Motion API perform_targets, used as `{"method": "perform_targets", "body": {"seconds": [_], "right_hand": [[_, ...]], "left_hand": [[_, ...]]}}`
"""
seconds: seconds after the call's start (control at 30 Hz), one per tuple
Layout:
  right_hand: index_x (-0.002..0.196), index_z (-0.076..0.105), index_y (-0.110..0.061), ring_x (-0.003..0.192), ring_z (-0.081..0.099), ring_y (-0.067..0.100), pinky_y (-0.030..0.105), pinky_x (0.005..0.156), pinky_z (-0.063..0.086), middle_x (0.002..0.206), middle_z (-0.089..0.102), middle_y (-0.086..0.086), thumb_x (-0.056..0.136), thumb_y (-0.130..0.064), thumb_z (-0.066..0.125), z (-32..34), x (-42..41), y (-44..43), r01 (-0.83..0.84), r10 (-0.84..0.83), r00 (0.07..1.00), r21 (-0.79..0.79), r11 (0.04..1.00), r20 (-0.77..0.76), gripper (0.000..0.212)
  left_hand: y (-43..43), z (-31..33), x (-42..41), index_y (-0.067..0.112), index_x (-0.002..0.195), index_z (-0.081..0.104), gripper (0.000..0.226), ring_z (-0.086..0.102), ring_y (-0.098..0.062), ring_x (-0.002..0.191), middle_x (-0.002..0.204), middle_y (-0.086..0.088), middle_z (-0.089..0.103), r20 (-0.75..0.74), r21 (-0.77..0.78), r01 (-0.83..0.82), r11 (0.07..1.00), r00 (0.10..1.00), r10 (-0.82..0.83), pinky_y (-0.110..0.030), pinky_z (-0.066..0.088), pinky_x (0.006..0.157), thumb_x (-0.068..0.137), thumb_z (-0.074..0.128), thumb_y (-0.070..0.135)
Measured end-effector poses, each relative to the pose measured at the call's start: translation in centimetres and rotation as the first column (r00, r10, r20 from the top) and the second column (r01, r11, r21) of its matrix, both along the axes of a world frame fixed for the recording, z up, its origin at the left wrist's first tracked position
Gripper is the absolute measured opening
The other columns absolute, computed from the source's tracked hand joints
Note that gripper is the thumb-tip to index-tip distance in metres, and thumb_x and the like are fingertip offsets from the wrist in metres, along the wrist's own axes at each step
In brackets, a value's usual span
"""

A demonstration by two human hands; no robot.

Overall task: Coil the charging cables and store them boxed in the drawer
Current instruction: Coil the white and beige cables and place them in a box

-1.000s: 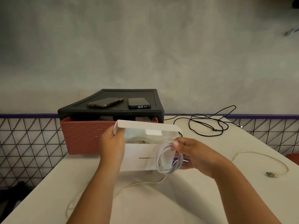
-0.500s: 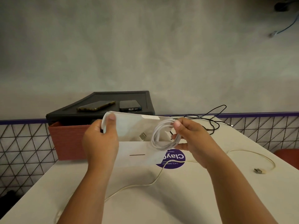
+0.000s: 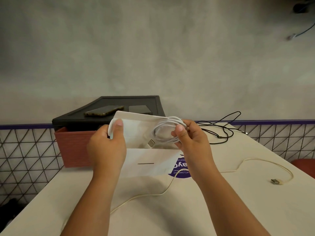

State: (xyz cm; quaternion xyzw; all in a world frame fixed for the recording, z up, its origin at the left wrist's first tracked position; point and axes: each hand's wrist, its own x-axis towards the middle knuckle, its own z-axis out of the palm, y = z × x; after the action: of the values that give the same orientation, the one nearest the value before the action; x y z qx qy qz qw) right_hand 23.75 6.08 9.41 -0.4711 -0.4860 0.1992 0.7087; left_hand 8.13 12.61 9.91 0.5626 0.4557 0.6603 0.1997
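Item 1, left hand: I log it raised above the surface, its fingers grasping the left end of the white box, thumb flat on the front.

Item 2, white box: held clear of the surface, tilted with its opening towards me. Its flap hangs open below and bears a short dark slot.

Item 3, right hand: fingers pinching the coiled white cable at the right part of the box mouth. The coil overlaps the box's upper edge; I cannot tell how far inside it sits. Its metal plug dangles under the coil.

Item 4, cream cable: uncoiled, trailing across the surface beneath the flap, its plug lying at the right.

Item 5, black cable: a loose tangle at the far right, behind the right hand.

Item 6, drawer unit: black frame behind the box, with the red drawer pulled partly out. Two phones, one beside the other, lie flat on top.

Item 7, purple sticker: on the surface, partly covered by flap and right wrist.

Item 8, wire mesh railing: beyond the surface, with a grey wall behind
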Motion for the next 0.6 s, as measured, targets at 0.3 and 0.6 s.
{"method": "perform_targets", "body": {"seconds": [0.3, 0.6], "right_hand": [[0.094, 0.056, -0.039, 0.087, 0.058, -0.001, 0.005, 0.068, 0.043, 0.098, 0.064, -0.007, 0.087, -0.022, 0.062, -0.3, -1.6, -0.1, -0.051, 0.031, 0.966, 0.072, 0.996, 0.257, 0.02], [0.12, 0.06, -0.035, 0.096, 0.047, -0.008, -0.004, 0.076, 0.031, 0.119, 0.06, -0.015, 0.092, -0.03, 0.056, -0.8, -0.6, -0.1, 0.083, 0.104, 0.759, -0.255, 0.963, 0.642, 0.029]], "left_hand": [[-0.6, -0.1, 0.9, 0.005, 0.066, 0.055, 0.043, 0.044, -0.018, 0.054, 0.058, -0.003, 0.051, -0.063, 0.012, 0.057, 0.998, 0.996, -0.056, -0.03, 0.031, 0.051, 0.092, 0.05, 0.039], [-0.7, -0.4, 1.1, -0.001, 0.068, 0.054, 0.048, 0.045, -0.028, 0.055, 0.059, -0.013, 0.051, -0.155, 0.09, 0.027, 0.996, 0.988, -0.013, -0.033, 0.03, 0.051, 0.091, 0.051, 0.04]]}}
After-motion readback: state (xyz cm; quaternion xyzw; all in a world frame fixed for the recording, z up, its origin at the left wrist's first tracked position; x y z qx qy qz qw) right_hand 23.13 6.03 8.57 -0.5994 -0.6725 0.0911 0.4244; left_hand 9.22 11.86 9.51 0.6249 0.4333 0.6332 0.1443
